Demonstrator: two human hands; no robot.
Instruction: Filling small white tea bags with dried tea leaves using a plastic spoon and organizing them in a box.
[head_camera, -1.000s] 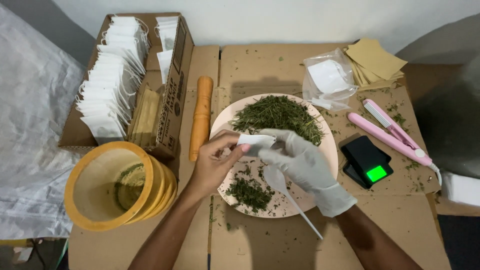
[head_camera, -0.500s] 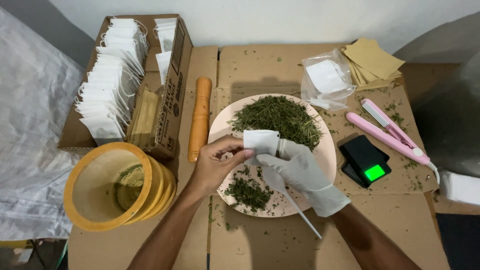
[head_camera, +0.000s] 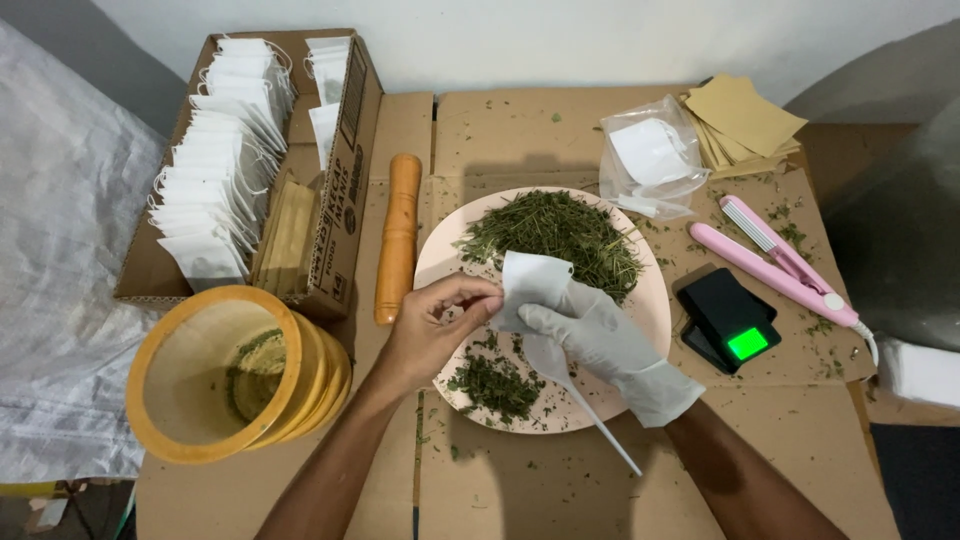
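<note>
While it is pinched between both hands above the pale pink round plate (head_camera: 650, 330), the small white paper sachet (head_camera: 532, 285) sits just over two heaps of dried green herb (head_camera: 555, 235). The bare left hand (head_camera: 435, 330) nips its left edge with thumb and fingertips together; the white-gloved right hand (head_camera: 600, 340) closes on its lower part, also gripping a thin white stick (head_camera: 600, 425). Left of the plate, a yellow-rimmed sieve (head_camera: 235, 375) holds herb crumbs, and a cardboard box (head_camera: 345, 170) holds rows of white sachets

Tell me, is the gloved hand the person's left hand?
No, the white glove is on the right hand, while the bare left hand pinches the white filter bag above the pink plate.
</note>
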